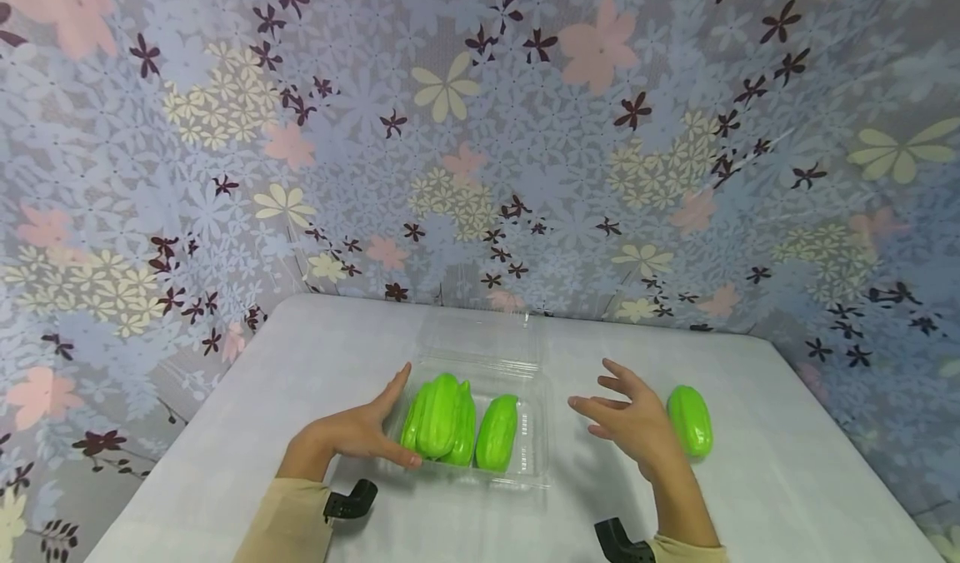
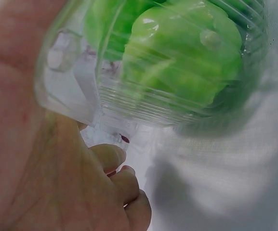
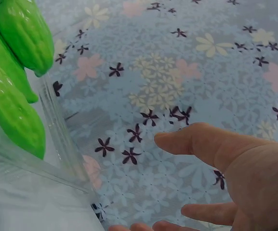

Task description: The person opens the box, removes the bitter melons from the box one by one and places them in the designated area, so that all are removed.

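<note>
A clear plastic clamshell container (image 1: 534, 430) sits on the table with its lid (image 1: 480, 334) folded back. Inside are several glossy, ridged green cucumber-like vegetables, piled at the left, with one vegetable (image 1: 497, 434) lying apart on the right. My left hand (image 1: 360, 430) holds the container's left side, thumb at the front corner and fingers along the wall; in the left wrist view the plastic corner (image 2: 66, 96) lies between thumb and fingers. To the container's right, my right hand (image 1: 626, 413) hovers with spread fingers, holding nothing. Beyond it lies another green vegetable (image 1: 690, 421).
A white cloth covers the table (image 1: 330, 338). Behind it and at both sides hangs a flower-patterned fabric (image 1: 480, 130). Black wrist mounts (image 1: 351, 500) show at both sleeves.
</note>
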The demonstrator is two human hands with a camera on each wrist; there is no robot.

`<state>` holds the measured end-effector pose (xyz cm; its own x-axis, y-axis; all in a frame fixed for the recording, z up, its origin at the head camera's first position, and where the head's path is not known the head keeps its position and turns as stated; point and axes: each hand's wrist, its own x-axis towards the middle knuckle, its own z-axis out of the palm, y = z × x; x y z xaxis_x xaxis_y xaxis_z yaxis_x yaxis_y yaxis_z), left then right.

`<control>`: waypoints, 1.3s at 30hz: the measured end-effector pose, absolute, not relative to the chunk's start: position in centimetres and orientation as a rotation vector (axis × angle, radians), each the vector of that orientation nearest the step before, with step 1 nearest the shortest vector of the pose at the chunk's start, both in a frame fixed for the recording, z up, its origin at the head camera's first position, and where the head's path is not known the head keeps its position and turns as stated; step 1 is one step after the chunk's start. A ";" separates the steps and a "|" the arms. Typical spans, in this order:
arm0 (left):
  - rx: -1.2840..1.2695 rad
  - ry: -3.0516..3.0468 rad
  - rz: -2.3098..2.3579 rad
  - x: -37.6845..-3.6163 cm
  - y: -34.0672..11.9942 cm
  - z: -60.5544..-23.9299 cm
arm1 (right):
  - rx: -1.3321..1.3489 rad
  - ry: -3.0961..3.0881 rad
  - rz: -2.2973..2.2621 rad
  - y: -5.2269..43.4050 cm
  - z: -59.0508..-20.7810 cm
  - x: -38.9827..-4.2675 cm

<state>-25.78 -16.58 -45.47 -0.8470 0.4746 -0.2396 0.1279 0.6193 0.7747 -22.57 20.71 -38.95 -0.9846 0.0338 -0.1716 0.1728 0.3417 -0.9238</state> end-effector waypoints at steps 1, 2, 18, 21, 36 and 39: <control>0.478 2.421 1.110 -25.8 -16.6 -45.5 | 0.179 2.464 -1.734 20.5 -39.0 -22.6; 0.480 2.420 1.110 -25.8 -16.6 -45.5 | 0.168 2.455 -1.741 20.4 -39.1 -22.6; 0.492 2.428 1.103 -25.9 -16.5 -45.2 | 0.074 2.438 -1.754 17.5 -40.0 -22.8; 0.486 2.415 1.122 -25.9 -16.5 -45.3 | 0.062 2.401 -1.773 16.7 -40.0 -22.7; 0.491 2.424 1.115 -25.8 -16.8 -45.8 | -0.026 2.354 -1.775 12.9 -41.2 -22.0; 0.500 2.417 1.128 -25.9 -16.8 -45.8 | -0.067 2.350 -1.765 12.0 -41.2 -21.9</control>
<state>-25.86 -16.78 -45.78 -0.8450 0.4859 -0.2234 0.1409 0.6053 0.7835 -21.89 12.00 -41.22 -0.9787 -0.1565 -0.1327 0.0838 0.2855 -0.9547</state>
